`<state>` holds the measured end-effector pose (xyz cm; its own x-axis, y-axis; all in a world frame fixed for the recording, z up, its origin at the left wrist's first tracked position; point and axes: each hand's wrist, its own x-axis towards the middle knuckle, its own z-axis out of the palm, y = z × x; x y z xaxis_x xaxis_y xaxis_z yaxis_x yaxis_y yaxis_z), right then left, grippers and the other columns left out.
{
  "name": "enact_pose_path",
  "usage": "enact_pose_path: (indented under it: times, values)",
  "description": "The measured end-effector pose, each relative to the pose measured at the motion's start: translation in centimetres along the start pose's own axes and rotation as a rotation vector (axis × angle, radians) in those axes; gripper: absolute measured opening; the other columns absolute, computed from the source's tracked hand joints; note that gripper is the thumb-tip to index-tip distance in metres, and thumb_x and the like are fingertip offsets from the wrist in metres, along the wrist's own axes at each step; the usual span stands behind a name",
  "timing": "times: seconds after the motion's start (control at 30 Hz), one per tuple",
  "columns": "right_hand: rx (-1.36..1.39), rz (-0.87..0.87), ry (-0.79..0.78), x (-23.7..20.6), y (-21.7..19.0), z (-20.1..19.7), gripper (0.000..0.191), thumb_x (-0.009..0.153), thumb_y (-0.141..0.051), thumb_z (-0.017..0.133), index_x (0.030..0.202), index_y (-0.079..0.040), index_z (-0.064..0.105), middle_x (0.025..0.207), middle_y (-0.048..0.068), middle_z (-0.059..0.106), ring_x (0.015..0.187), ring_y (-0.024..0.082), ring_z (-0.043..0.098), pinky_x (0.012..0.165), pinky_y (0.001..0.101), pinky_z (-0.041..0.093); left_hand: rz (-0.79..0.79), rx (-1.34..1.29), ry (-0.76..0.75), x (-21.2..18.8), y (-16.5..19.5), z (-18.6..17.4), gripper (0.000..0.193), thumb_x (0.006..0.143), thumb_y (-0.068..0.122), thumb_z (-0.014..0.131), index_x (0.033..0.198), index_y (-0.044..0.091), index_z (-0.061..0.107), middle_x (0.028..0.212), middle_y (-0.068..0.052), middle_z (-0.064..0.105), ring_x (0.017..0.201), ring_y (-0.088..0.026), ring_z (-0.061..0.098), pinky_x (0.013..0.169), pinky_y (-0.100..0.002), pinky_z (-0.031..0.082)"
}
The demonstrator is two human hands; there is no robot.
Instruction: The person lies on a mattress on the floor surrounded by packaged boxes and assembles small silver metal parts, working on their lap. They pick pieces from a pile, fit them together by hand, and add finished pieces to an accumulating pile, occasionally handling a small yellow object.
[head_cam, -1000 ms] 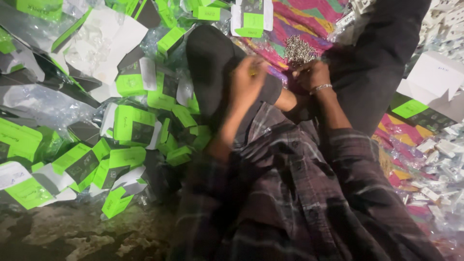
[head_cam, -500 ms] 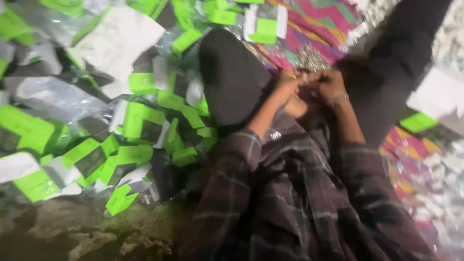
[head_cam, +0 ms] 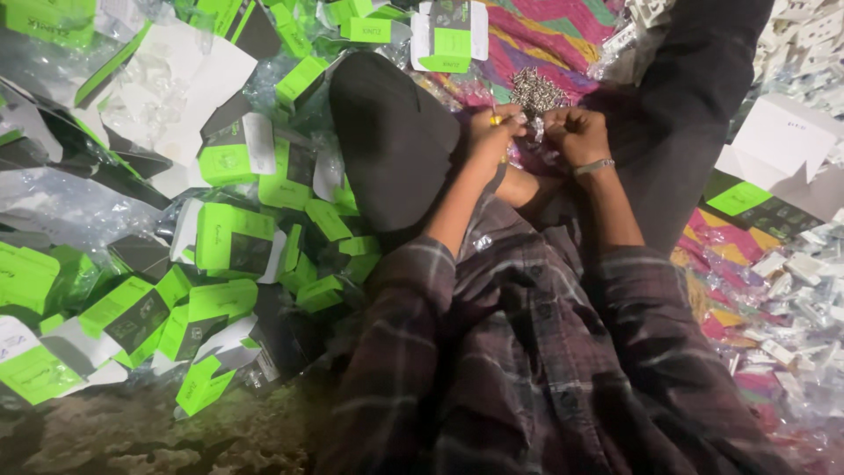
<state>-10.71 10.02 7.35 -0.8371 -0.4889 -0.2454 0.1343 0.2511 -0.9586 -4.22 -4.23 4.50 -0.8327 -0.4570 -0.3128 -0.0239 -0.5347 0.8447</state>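
Patterned pink cloth [head_cam: 563,35] covers the floor, strewn with goods. Left: heap of green-and-black cartons [head_cam: 233,237] among clear plastic wrap [head_cam: 53,207]. Right: scatter of small white plastic parts [head_cam: 791,290]. Centre, top: pile of small metal screws [head_cam: 534,88] on the cloth, just beyond both hands. Left hand [head_cam: 491,134]: fingers curled shut on a small yellow-tipped item [head_cam: 497,119], too small to identify. Right hand [head_cam: 576,132]: closed into a loose fist close beside the left, its contents hidden; bracelet [head_cam: 594,166] at the wrist. Plaid shirt sleeves [head_cam: 527,352] fill the foreground; a dark trousered knee [head_cam: 391,132] rises left of the hands.
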Motion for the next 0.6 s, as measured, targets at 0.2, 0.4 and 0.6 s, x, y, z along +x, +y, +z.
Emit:
enact_pose_path:
  times: [0.2,0.4,0.6]
  values:
    - [0.349,-0.061,-0.632,-6.4,-7.0,2.8,0.015,0.095,-0.009,0.068,0.103,0.003,0.071,0.102,0.012,0.077,0.091,0.020,0.076,0.074,0.0313,0.061,-0.033,-0.033,-0.153,-0.2,-1.3,-0.7,0.019,0.093,0.005,0.072,0.109,-0.005,0.071,0.080,-0.006,0.071,0.066,-0.013,0.064,0.060,-0.027,0.053]
    - [-0.360,-0.396,-0.218,-5.4,-5.6,3.0,0.028,0.093,-0.009,0.074,0.119,0.002,0.075,0.105,0.011,0.078,0.090,0.017,0.073,0.078,0.0305,0.058,-0.103,-0.382,-0.118,0.0,-1.5,-0.2,0.018,0.088,0.003,0.077,0.102,-0.003,0.068,0.085,-0.003,0.070,0.073,-0.014,0.066,0.064,-0.030,0.054]
    - [-0.333,-0.218,0.059,-1.5,2.6,0.4,0.033,0.090,-0.013,0.080,0.118,0.003,0.072,0.093,0.009,0.074,0.079,0.011,0.066,0.068,0.0269,0.055,-0.162,0.030,-0.156,-0.1,-0.6,-0.4,0.011,0.096,0.016,0.070,0.095,0.004,0.070,0.076,0.000,0.067,0.060,-0.007,0.057,0.048,-0.022,0.038]
